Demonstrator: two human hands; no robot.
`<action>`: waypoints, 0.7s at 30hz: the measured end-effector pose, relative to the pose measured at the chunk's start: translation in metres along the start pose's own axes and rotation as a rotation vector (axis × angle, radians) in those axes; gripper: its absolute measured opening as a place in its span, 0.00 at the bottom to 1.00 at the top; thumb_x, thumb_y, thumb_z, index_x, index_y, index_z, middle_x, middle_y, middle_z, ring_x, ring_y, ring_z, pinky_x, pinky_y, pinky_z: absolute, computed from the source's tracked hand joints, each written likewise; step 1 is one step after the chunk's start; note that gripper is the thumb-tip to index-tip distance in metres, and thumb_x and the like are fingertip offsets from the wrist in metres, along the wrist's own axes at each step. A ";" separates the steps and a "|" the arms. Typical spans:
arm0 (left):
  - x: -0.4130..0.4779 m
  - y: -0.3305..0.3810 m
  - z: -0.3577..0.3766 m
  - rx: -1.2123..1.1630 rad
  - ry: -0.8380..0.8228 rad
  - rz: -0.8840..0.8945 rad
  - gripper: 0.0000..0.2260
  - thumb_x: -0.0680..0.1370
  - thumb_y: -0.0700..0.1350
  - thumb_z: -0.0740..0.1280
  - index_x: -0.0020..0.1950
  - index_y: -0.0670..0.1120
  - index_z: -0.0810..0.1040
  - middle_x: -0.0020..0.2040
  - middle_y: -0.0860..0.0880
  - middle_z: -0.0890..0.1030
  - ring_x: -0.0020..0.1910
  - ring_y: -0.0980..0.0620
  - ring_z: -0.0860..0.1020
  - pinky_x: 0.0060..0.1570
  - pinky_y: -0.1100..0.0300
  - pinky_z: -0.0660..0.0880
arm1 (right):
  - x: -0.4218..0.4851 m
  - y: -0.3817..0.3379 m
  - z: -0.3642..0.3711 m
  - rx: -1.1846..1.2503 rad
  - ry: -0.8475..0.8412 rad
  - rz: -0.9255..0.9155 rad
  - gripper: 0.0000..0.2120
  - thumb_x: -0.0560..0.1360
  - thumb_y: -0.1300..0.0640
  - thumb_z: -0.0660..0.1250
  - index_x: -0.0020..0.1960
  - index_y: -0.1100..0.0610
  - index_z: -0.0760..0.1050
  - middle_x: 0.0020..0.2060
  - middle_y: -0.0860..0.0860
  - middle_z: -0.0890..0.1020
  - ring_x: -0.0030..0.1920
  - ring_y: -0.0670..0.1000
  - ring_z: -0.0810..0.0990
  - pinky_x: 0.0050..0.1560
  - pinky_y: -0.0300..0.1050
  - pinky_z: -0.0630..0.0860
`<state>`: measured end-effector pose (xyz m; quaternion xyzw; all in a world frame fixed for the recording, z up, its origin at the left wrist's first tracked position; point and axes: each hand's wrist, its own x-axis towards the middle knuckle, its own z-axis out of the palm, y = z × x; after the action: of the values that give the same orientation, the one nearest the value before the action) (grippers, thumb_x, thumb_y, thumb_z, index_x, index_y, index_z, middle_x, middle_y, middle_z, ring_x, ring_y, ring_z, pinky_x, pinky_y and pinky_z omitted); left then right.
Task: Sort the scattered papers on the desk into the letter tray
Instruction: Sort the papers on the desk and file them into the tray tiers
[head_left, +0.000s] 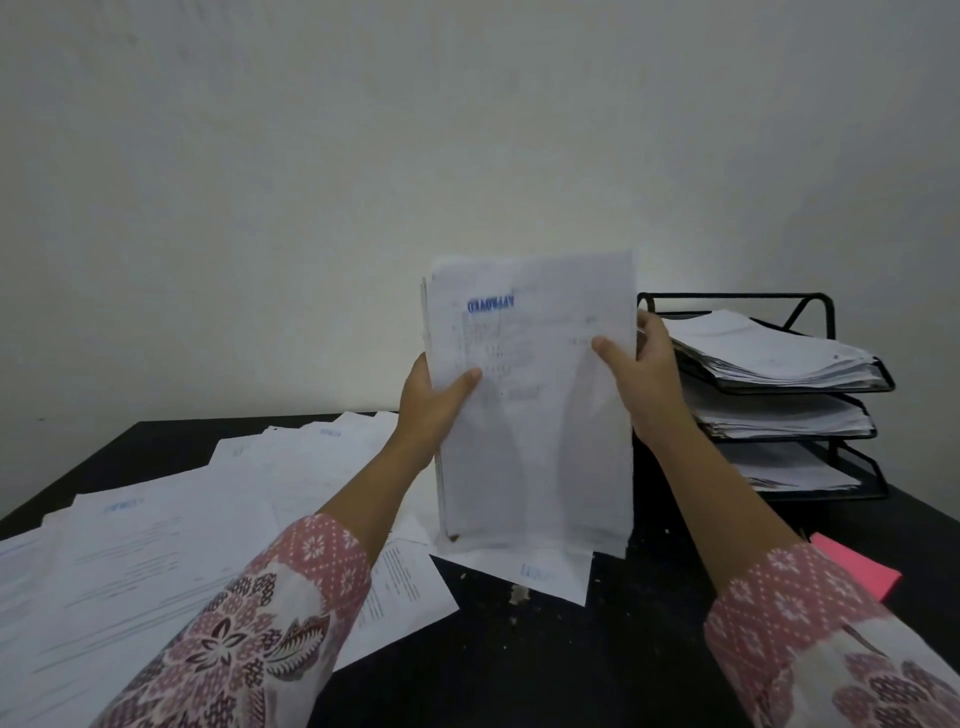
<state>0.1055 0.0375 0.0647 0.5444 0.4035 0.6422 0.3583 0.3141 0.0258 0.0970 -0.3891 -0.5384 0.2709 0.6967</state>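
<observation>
Gripping a stack of papers (535, 415) from both sides, the two hands hold it upright over the middle of the dark counter (519, 665) in the head view. The left hand (434, 400) curls round the stack's left edge, with the thumb pressed on the near face. The right hand (644, 369) clasps the right edge in the same way, thumb in front and fingers behind. The stack's lower edge meets a loose sheet (545, 571) lying flat on the counter. Faint print and a blue stamp show through the near page in reverse.

Just right of the stack stands the black wire letter tray (737, 296), with three tiers that each hold paper; the top tier is the fullest. More scattered papers (156, 545) overlap across the left half of the counter. A pink pad (857, 569) lies in front of the tray, beside the right forearm. Both arms wear patterned pink sleeves (249, 623).
</observation>
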 end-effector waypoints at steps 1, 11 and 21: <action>-0.001 -0.002 0.000 -0.007 -0.002 -0.013 0.15 0.76 0.44 0.69 0.61 0.46 0.71 0.55 0.48 0.78 0.53 0.49 0.78 0.44 0.63 0.77 | -0.002 0.002 0.001 -0.015 0.000 0.007 0.15 0.75 0.64 0.66 0.61 0.57 0.69 0.48 0.49 0.79 0.45 0.46 0.80 0.42 0.38 0.77; -0.006 -0.006 -0.001 0.089 -0.014 -0.018 0.15 0.78 0.41 0.65 0.64 0.45 0.68 0.57 0.49 0.76 0.54 0.50 0.76 0.43 0.65 0.75 | -0.010 0.015 -0.001 -0.146 -0.024 0.106 0.09 0.78 0.60 0.62 0.57 0.57 0.73 0.44 0.48 0.78 0.41 0.43 0.77 0.36 0.36 0.72; 0.003 -0.001 0.011 0.209 -0.049 -0.053 0.15 0.78 0.40 0.65 0.64 0.45 0.69 0.53 0.51 0.75 0.47 0.54 0.75 0.35 0.69 0.70 | -0.013 0.022 -0.021 -0.147 0.032 0.177 0.04 0.79 0.58 0.61 0.46 0.53 0.73 0.44 0.49 0.77 0.44 0.48 0.75 0.42 0.39 0.70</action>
<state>0.1159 0.0419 0.0662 0.5835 0.4736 0.5734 0.3262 0.3317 0.0222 0.0690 -0.4895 -0.5092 0.2850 0.6480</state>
